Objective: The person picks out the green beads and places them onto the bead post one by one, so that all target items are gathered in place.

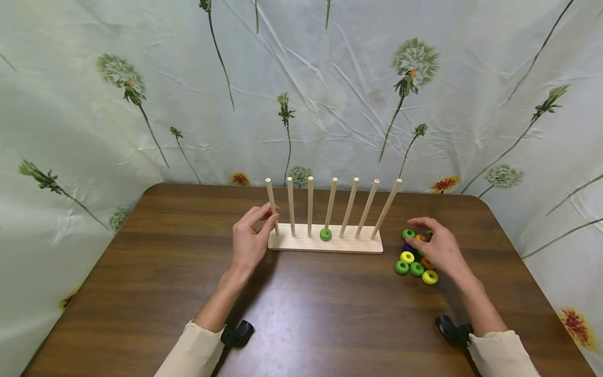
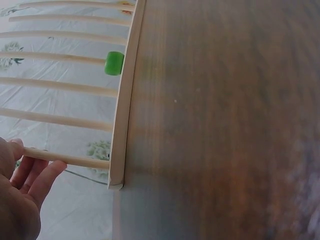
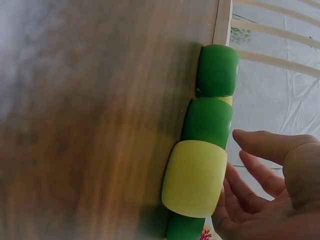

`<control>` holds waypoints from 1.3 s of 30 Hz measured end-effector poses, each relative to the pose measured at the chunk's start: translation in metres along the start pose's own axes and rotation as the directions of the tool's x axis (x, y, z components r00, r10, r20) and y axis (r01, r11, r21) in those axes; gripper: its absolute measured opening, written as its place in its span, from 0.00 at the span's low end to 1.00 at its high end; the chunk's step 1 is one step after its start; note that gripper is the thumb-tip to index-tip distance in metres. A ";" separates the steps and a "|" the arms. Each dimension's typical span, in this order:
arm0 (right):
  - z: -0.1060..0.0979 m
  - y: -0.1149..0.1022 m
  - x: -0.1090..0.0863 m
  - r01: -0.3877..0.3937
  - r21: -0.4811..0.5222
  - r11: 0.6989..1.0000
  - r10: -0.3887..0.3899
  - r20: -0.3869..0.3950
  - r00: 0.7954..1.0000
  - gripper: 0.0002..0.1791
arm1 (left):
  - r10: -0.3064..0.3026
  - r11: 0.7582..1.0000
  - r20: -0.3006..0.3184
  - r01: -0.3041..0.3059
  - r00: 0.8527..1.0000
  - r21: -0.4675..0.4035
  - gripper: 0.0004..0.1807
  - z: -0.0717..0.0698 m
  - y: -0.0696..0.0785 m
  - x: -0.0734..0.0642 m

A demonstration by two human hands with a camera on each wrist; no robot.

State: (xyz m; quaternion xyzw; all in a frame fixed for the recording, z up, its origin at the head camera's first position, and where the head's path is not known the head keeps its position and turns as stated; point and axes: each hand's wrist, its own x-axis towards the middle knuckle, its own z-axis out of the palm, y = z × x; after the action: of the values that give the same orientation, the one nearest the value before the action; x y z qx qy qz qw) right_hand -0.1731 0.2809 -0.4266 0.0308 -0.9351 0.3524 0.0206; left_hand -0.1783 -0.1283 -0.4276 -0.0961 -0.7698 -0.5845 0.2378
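A pale wooden stand [image 1: 325,244] carries several upright pegs in a row. One green ring [image 1: 325,235] sits at the foot of the middle peg [image 1: 331,204]. My left hand [image 1: 249,243] pinches the leftmost peg [image 2: 82,161] between thumb and fingers. To the right of the stand lie loose rings in green, yellow, orange and dark blue, among them a yellow ring [image 1: 430,277] and a green ring [image 1: 401,267]. Over the far part of this group hovers my right hand [image 1: 443,250], thumb and fingers apart. In the right wrist view nothing shows between them; the hand partly hides some rings.
Everything stands on a brown wooden table [image 1: 320,314]. Behind it hangs a pale curtain [image 1: 330,104] printed with dandelions and other flowers. A black wrist camera [image 1: 237,334] sits at the left cuff, and another camera [image 1: 453,331] at the right.
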 end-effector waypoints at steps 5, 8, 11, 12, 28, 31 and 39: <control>0.002 0.000 0.002 -0.023 -0.025 0.999 0.024 0.028 0.999 0.24 | -0.001 1.000 0.006 0.001 1.000 -0.007 0.12 -0.001 0.000 -0.001; 0.002 0.001 0.003 -0.029 -0.036 0.999 0.031 0.041 0.999 0.24 | 0.001 1.000 0.001 -0.001 1.000 -0.007 0.12 0.000 -0.001 -0.002; 0.002 0.001 0.002 -0.034 -0.051 0.998 0.036 0.042 0.998 0.24 | 0.000 1.000 0.003 0.000 1.000 -0.004 0.12 0.001 -0.002 -0.003; 0.002 0.001 0.001 -0.037 -0.057 0.998 0.039 0.041 0.998 0.24 | 0.000 1.000 0.005 0.000 1.000 -0.006 0.13 0.001 -0.002 -0.003; 0.005 -0.005 0.010 -0.077 -0.101 0.992 0.081 0.030 0.996 0.21 | 0.024 1.000 -0.003 -0.024 1.000 -0.011 0.12 0.000 -0.002 0.001; 0.005 -0.005 0.010 -0.073 -0.100 0.992 0.076 0.022 0.997 0.22 | 0.032 0.999 -0.003 -0.032 0.999 -0.012 0.12 0.000 -0.002 0.001; 0.006 -0.008 0.009 -0.035 -0.070 0.997 0.029 -0.085 0.996 0.23 | 0.026 1.000 -0.004 -0.026 1.000 -0.016 0.12 -0.001 -0.002 0.001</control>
State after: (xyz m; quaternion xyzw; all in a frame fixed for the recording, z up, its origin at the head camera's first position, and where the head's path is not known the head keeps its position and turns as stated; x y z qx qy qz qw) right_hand -0.1816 0.2702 -0.4255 0.0002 -0.9458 0.3199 0.0553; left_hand -0.1800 -0.1301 -0.4282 -0.1067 -0.7633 -0.5877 0.2461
